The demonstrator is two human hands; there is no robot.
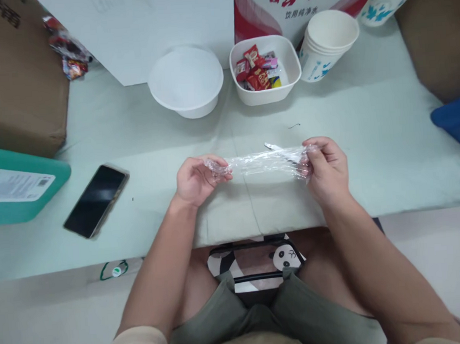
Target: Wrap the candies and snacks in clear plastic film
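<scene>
Clear plastic wrap (266, 162) stretches between my two hands above the pale green tablecloth. At its left end, my left hand (201, 179) is closed on the bunched plastic. The other end is pinched in my right hand (326, 166), thumb against fingers. Behind the wrap, near my right hand, a thin silvery strip (275, 147) lies on the cloth. A white round bowl (186, 81) stands beyond my left hand, and a white square bowl (266, 96) with red, pink and yellow wrapped sweets stands beside it.
Stacked paper cups (324, 49) stand right of the bowls, another cup (387, 1) behind. A phone (96, 201) and green container (20, 185) are at the left. Cardboard boxes flank the table (402, 182), and a blue object (456, 122) is at the right edge.
</scene>
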